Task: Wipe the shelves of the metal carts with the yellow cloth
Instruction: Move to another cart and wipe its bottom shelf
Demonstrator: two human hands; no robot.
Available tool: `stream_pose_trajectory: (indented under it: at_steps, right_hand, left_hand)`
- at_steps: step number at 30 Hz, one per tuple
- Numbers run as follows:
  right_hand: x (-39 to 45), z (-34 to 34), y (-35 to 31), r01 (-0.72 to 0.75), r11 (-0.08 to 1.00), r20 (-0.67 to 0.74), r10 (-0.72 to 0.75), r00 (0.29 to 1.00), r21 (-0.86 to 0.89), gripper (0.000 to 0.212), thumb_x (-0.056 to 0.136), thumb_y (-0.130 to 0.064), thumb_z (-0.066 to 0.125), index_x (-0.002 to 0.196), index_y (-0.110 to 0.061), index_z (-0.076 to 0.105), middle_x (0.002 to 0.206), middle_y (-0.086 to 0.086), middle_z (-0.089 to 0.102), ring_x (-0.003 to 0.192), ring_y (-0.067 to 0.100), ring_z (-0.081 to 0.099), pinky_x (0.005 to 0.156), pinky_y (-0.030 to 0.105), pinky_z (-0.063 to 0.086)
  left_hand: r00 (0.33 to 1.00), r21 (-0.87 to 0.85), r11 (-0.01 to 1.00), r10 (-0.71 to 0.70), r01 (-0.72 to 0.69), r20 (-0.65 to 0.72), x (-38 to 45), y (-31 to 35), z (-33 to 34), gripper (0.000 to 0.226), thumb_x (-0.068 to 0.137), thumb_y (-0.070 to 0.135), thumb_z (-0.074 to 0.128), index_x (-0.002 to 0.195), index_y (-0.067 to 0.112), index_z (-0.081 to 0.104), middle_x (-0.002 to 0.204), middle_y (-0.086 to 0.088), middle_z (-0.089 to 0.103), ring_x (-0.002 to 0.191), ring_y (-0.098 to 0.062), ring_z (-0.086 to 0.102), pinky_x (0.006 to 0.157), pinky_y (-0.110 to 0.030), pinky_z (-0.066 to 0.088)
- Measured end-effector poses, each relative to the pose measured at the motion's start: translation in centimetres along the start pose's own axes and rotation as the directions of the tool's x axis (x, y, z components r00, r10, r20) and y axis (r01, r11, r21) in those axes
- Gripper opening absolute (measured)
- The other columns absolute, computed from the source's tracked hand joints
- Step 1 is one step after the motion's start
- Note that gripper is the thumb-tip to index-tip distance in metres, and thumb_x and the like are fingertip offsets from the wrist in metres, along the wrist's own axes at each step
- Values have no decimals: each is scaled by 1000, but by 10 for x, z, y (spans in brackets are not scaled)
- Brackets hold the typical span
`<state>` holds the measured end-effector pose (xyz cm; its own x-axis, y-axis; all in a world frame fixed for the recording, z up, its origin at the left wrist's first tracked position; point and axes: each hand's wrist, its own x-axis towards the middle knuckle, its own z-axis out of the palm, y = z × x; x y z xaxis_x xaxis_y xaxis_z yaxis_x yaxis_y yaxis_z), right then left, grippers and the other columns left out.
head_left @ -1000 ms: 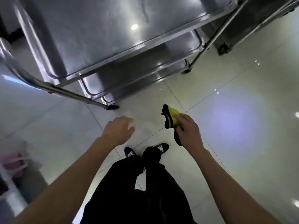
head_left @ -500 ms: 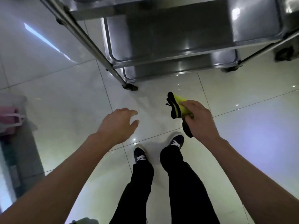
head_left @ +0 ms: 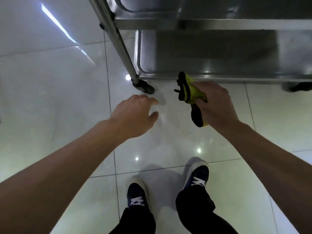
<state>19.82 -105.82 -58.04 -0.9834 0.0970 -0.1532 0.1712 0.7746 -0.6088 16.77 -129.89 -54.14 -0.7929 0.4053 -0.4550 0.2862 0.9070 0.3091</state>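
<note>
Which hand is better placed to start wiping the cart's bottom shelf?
Right. The right hand already grips the yellow cloth just in front of the bottom shelf edge; the left hand holds nothing and hovers over the floor.

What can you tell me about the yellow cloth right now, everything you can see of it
The yellow cloth is soft fabric, bright yellow with a black trim along its edge, bunched and folded over. The right hand grips it, fingers curled round its middle; one end sticks up past the fingers, another black-edged end hangs below the hand. It is held in the air above the tiled floor, just in front of the cart's bottom shelf, not touching it.
</note>
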Motion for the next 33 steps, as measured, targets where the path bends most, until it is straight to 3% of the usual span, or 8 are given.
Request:
stream_pose_trajectory:
  at_steps: [7,10,13,17,21,25,28,33]
  right_hand:
    - [72,55,29,100,994,-6,-101,995,-47,53,83,-7,60,132,-28,60,103,4,59,88,24,58,70,31,45]
    - [110,73,32,148,989,-45,-148,988,-12,50,84,-9,60,132,-24,60,113,8,62,96,28,60,77,34,49]
    - [150,93,35,183,983,-94,-185,978,-23,50,83,-11,61,132,-22,60,113,9,61,98,26,58,73,29,42]
    - [196,117,35,208,977,-98,-212,972,-47,46,83,-13,62,129,-16,61,113,12,58,104,32,56,81,37,46]
    - [229,146,35,185,978,-110,-195,975,-100,34,87,-20,61,121,-15,62,115,11,55,107,29,54,77,31,40]
    - [242,165,38,226,973,-160,-219,963,33,35,97,-32,55,126,-14,62,125,10,58,115,24,54,93,28,39]
    - [239,167,51,374,927,-193,-369,909,-6,33,99,-25,49,127,-13,64,132,7,60,122,23,53,100,28,40]
    - [239,172,82,502,806,148,-481,864,-312,52,103,-36,43,153,-24,33,162,1,24,151,21,15,121,44,15]
  left_hand:
    - [992,-14,999,-31,30,-119,57,-33,39,45,97,37,54,142,31,52,144,5,53,129,-21,48,93,-37,45]
    - [985,-24,999,-26,22,-173,87,-42,51,34,96,33,54,129,28,61,134,4,59,121,-22,53,87,-34,47]
    - [971,-46,999,-35,25,-235,117,-52,61,28,95,29,53,120,23,63,121,-1,63,111,-26,58,85,-42,55]
    - [955,-60,998,-45,28,-294,150,-66,71,39,93,29,54,131,23,58,124,-2,61,113,-28,58,87,-44,54]
    - [943,-32,999,-22,12,-331,177,-80,89,44,94,32,53,137,23,54,126,0,59,118,-24,55,89,-39,53]
    - [934,-20,1000,-11,4,-358,197,-88,104,47,94,34,52,140,24,51,133,4,56,127,-21,49,92,-39,51]
    - [928,9,1000,-4,8,-372,202,-94,111,44,94,33,53,136,21,55,132,2,56,124,-21,51,90,-36,49]
    - [923,103,994,18,24,-384,208,-98,117,41,93,33,52,129,18,61,131,0,57,125,-21,50,98,-42,49]
